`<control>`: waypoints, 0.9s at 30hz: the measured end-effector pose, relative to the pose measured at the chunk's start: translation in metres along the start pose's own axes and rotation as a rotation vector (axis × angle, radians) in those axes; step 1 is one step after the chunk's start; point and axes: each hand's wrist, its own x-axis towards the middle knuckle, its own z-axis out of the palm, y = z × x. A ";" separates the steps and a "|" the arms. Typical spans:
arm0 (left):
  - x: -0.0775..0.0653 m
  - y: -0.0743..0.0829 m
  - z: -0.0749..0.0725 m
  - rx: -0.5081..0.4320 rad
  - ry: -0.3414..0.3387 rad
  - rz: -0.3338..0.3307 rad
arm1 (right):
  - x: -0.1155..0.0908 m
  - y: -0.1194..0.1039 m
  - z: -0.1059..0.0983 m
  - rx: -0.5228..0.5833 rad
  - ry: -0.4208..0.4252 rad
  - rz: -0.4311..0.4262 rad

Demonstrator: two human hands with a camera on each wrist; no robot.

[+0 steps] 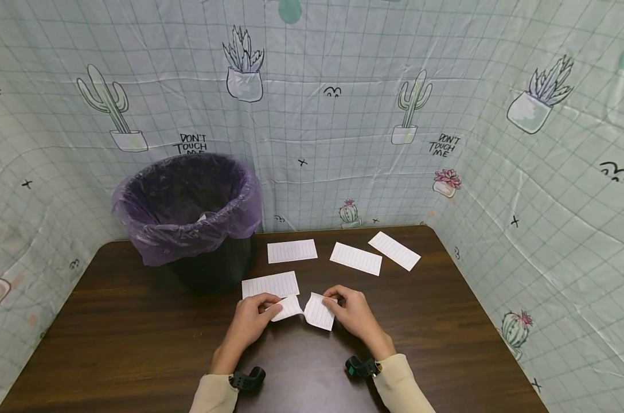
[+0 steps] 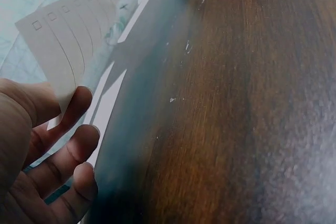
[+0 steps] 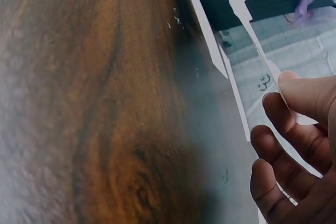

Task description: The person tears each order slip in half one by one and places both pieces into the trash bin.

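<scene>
The left hand [image 1: 251, 317] and the right hand [image 1: 354, 311] face each other low over the dark brown wooden table [image 1: 136, 338], with a white ruled paper slip [image 1: 319, 314] stretched between them. Its long axis runs from hand to hand, pinched at either end by thumb and forefinger; the other fingers are loosely bent and hold nothing. A deep split comes down its middle from the far edge, leaving the two parts meeting only in a narrow point at the near side; I can't tell from here whether they're joined there. The right part tilts down towards the person. The round black bin [image 1: 216, 267] lined with a translucent purple plastic bag [image 1: 188, 234] stands beyond and to the left, so the left hand is the nearer one, and the bin's tall wall and bag-draped rim rise between it and the opening. One flat white slip [image 1: 272, 283] lies just past the left fingers, partly hidden by them, another [image 1: 292, 251] farther back, and two slanted white slips [image 1: 355, 258] [image 1: 394, 251] off to the right, near each other.
</scene>
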 end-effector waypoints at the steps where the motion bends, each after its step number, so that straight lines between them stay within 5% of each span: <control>1: 0.000 0.000 0.000 0.001 0.003 0.005 | 0.000 0.000 0.000 0.002 0.001 0.001; 20: -0.002 -0.005 -0.007 0.016 0.008 -0.019 | -0.005 0.010 -0.001 -0.023 0.045 -0.042; 27: -0.002 -0.008 -0.012 0.053 0.024 -0.022 | -0.004 0.013 -0.003 -0.023 0.037 0.007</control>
